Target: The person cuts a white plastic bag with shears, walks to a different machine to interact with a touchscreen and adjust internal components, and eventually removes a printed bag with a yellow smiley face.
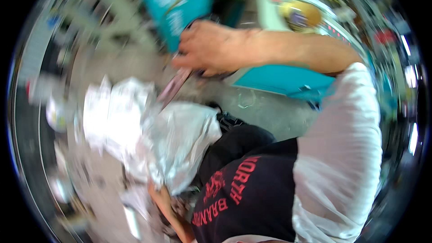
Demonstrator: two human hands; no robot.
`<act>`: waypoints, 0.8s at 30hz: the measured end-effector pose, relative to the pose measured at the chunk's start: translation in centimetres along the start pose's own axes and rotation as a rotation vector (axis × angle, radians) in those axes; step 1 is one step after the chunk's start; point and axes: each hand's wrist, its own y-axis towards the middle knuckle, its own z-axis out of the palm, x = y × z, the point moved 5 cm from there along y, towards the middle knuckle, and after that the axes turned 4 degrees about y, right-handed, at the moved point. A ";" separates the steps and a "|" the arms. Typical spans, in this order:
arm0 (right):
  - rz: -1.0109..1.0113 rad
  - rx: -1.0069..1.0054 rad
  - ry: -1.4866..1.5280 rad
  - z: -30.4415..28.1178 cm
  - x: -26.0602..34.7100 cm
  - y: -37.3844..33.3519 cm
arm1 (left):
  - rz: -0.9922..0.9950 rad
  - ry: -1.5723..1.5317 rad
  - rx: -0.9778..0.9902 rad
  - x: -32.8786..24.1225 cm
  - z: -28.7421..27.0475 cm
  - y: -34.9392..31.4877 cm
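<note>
My right hand (211,47) is closed around what look like scissors with dark handles. Their blade (174,85) shows as a blurred pinkish strip slanting down to the left, its tip at the upper edge of a white plastic bag (180,139). Low in the picture, my left hand (158,192) grips the bag's near end. The bag is crumpled and partly see-through. A brighter white bundle (114,117) lies against its left side; motion blur hides where one stops and the other starts.
A turquoise machine panel (173,4) stands beyond my right hand. Under my right forearm is another turquoise cabinet (283,80), with a yellow bowl-like container (300,15) on the pale surface above. Grey floor (265,112) shows between. Blurred white objects (56,112) lie far left.
</note>
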 end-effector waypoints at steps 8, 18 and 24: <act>1.042 -0.649 0.514 -2.4 1.9 -26.3 | -0.189 -0.122 0.205 0.8 5.0 4.1; 2.169 -1.143 0.387 3.0 7.9 -67.4 | -0.477 -0.100 0.220 6.9 12.1 7.8; 2.350 -1.345 0.417 9.0 15.8 -80.6 | -0.297 0.232 0.436 8.9 16.9 10.1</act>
